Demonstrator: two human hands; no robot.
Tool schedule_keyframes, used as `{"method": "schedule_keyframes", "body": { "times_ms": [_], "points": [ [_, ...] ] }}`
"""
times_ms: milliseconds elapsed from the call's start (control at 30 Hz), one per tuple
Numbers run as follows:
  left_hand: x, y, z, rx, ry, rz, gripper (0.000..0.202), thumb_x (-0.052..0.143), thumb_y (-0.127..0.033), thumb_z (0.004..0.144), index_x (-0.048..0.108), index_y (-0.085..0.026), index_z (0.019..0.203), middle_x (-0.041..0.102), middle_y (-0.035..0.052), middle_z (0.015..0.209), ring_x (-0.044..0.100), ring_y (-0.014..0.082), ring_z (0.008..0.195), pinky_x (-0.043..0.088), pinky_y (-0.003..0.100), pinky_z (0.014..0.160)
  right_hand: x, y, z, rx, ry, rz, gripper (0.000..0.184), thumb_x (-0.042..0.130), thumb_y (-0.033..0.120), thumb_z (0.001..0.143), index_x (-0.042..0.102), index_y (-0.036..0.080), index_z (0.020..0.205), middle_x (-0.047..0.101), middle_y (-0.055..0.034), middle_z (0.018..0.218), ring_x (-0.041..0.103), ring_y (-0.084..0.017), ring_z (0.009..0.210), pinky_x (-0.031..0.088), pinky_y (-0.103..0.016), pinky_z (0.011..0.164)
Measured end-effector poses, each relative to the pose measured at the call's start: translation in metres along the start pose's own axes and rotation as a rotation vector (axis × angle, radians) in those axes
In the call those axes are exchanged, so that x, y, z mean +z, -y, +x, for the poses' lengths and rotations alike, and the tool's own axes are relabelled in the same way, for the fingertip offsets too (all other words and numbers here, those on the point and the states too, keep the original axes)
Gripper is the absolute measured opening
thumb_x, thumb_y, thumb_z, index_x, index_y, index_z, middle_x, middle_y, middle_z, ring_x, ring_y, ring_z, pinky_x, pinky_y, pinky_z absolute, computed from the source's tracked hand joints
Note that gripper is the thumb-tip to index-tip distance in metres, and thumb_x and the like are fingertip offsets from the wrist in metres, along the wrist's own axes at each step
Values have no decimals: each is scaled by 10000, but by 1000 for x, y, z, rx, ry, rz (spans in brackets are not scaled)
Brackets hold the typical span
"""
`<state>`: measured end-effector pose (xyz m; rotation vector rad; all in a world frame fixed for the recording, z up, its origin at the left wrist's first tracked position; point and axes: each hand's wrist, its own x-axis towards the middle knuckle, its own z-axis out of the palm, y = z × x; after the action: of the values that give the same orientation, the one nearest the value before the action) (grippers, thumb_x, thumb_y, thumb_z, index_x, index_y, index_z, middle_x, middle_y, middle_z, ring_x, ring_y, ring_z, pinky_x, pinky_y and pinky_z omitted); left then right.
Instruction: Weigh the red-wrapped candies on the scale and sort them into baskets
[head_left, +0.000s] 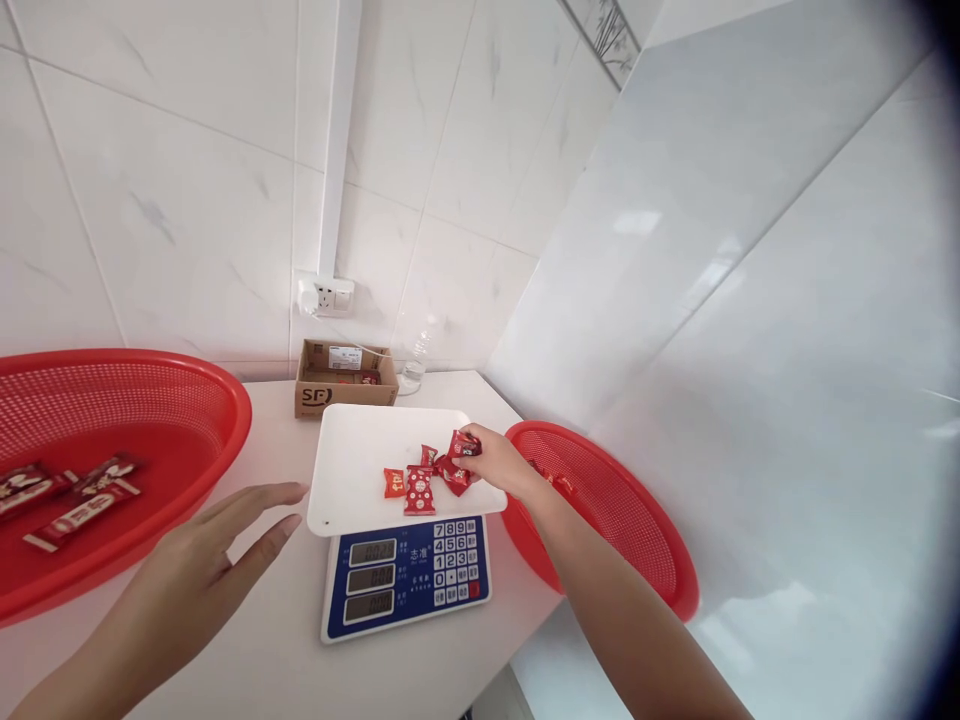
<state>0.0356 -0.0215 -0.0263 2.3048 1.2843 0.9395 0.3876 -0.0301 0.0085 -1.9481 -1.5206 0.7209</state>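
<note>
Head view. The right hand (504, 462) reaches over the right edge of the scale's white pan (352, 450), fingers closed on a red candy packet (463, 445) held just above the pan. Four more red packets (421, 486) lie on the pan directly left of those fingers, touching or nearly so. The left hand (206, 570) hovers flat and open, holding nothing, left of the pan and farther from the packets. A red basket (637, 540) sits right of the scale (405, 575), a larger red basket (187, 400) left.
</note>
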Motion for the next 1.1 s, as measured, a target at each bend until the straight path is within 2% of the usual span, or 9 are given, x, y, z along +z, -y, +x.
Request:
{"method": "schedule_keyframes", "body": {
  "times_ms": [100,200,467,700,800,900,1000,1100],
  "points": [
    [0,1,0,-10,18,8,427,455,-604,861,668,-322,1101,754,-7,1092,717,213,970,582,224,678,6,2,1,-2,-3,-28,183,653,172,757,583,229,916,656,27,851,649,-138,700,525,-222,568],
    [-3,-1,0,-24,43,5,429,461,-602,860,666,-324,1115,747,-12,1118,715,213,981,582,224,661,10,5,1,-4,-2,-75,138,666,187,756,584,222,861,647,32,803,629,-133,685,499,-212,567],
    [-5,-4,0,-15,42,-19,435,472,-590,860,680,-310,1120,753,10,1113,717,229,976,588,246,663,1,5,2,-17,36,-207,143,685,211,731,544,204,708,600,35,705,579,-128,665,431,-193,545],
    [-7,-8,-2,-47,103,-11,419,446,-577,889,647,-323,1155,722,-5,1179,685,225,1048,579,297,800,3,4,3,-38,84,-288,135,698,247,735,578,202,692,609,31,684,567,-127,647,425,-207,565],
    [-9,-9,-3,-63,113,-19,431,441,-583,888,644,-318,1161,717,9,1192,687,237,1043,584,305,772,5,8,3,-50,95,-314,152,713,255,725,583,203,665,601,34,661,566,-128,636,422,-211,568],
    [-11,-11,-3,-67,117,-29,437,445,-588,882,648,-314,1156,717,20,1196,691,242,1028,586,306,753,4,11,4,-68,51,-338,119,705,250,738,603,208,692,610,19,701,576,-139,661,426,-221,589],
    [-12,-13,-2,-60,110,-30,430,450,-590,877,652,-323,1145,723,11,1183,698,228,999,583,291,748,2,17,5,-89,-42,-341,61,679,228,766,636,211,806,644,-17,827,604,-170,748,442,-245,643],
    [-12,-14,-2,-45,101,-35,430,448,-590,879,658,-319,1139,726,12,1178,705,221,975,582,265,701,5,27,6,-123,-92,-309,145,663,204,786,636,226,927,673,-22,927,621,-184,849,450,-261,728]
  ]
}}
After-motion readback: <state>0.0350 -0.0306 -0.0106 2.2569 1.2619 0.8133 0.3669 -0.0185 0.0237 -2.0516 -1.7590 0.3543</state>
